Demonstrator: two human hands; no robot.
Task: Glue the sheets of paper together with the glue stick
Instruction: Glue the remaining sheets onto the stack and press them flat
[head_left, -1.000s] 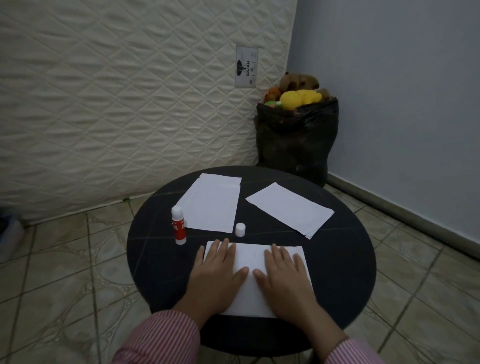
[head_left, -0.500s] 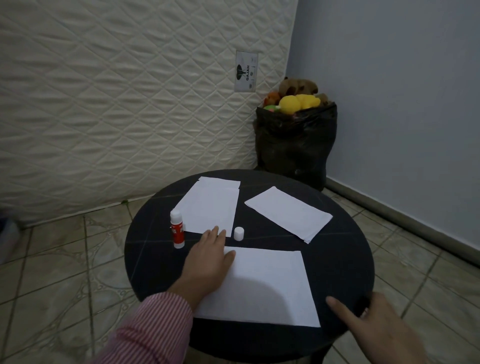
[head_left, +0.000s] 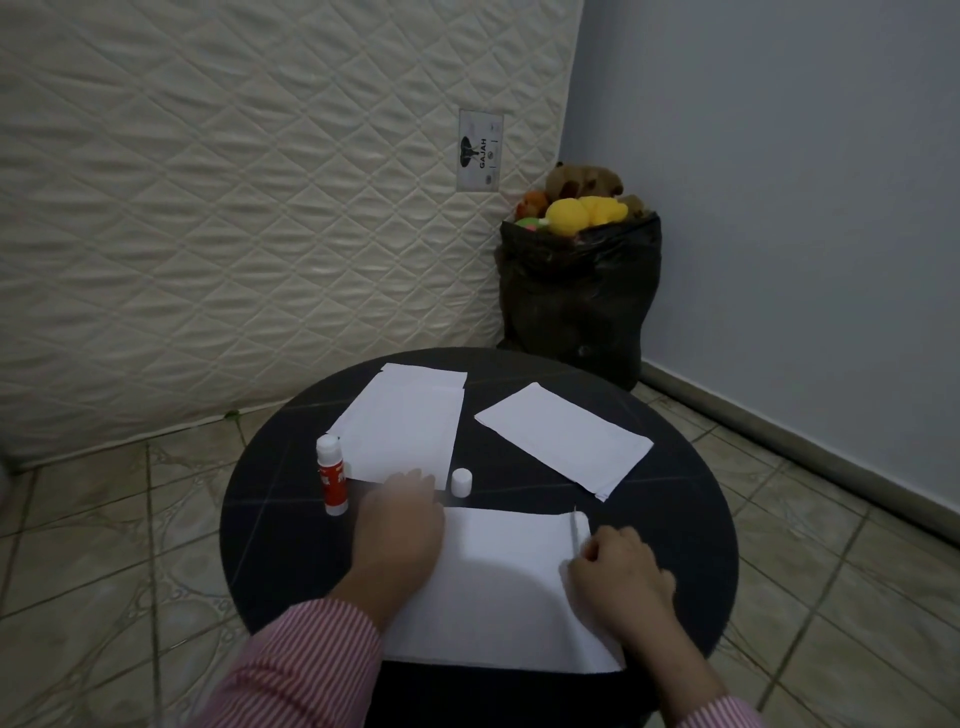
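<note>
A person's right hand (head_left: 618, 571) pinches the right edge of the nearest sheet of paper (head_left: 498, 587) on a round black bench (head_left: 685, 519), its grip closed on that edge, which is lifted and curled upward off the surface. The left hand (head_left: 397, 535) lies flat, fingers spread and palm down, pressing the left part of the same sheet; its grip is open and holds nothing. Both wrists emerge from red-and-white striped sleeves (head_left: 306, 670) at the lower edge of the view. Just beyond the left hand, a small white cap (head_left: 461, 482) stands on the bench, beside the near corner of a stack of paper (head_left: 402, 423) that shows a second sheet peeking out at its far edge. To the left of that stack, the glue stick (head_left: 331, 474) stands upright with a white top and a red label, touching nothing but the bench. A further sheet (head_left: 563, 439) lies at an angle on the right side of the bench, well apart from the hands. Behind the bench, a black bag (head_left: 579, 291) stuffed with plush toys (head_left: 582, 210) sits in the corner where a quilted mattress (head_left: 234, 208) leans upright beside a pale blue wall (head_left: 779, 182), on a tiled floor (head_left: 104, 545).
</note>
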